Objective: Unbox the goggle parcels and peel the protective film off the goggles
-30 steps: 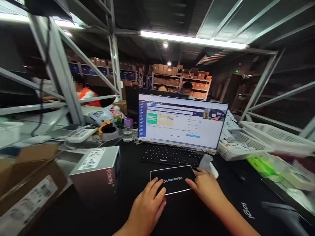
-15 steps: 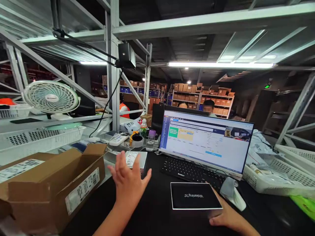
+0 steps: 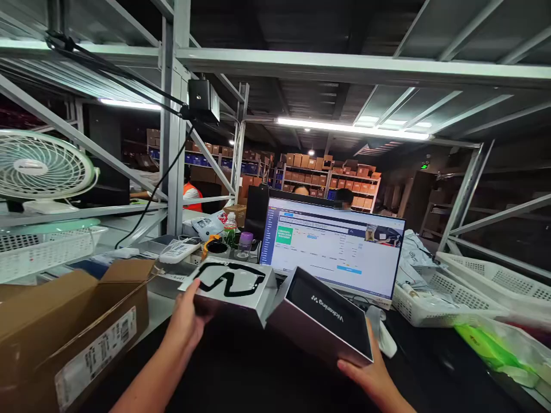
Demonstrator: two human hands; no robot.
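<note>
My left hand (image 3: 184, 322) grips a grey box sleeve (image 3: 235, 287) printed with a black outline of glasses, holding it up over the black desk. My right hand (image 3: 371, 376) holds the black inner box (image 3: 323, 321) marked "Wokening" from below, tilted, its left end meeting the open end of the sleeve. Both boxes hang in front of the lit monitor (image 3: 336, 244).
An open cardboard box (image 3: 69, 321) with a label stands at the left. White baskets (image 3: 434, 292) and green packets (image 3: 486, 344) lie at the right. A fan (image 3: 41, 166), a remote and bottles sit on the left shelf. Other people work behind the monitor and at left.
My left hand has taken up the grey sleeve from the desk. My right hand has lifted the black box off the desk and brought it to the sleeve's end.
</note>
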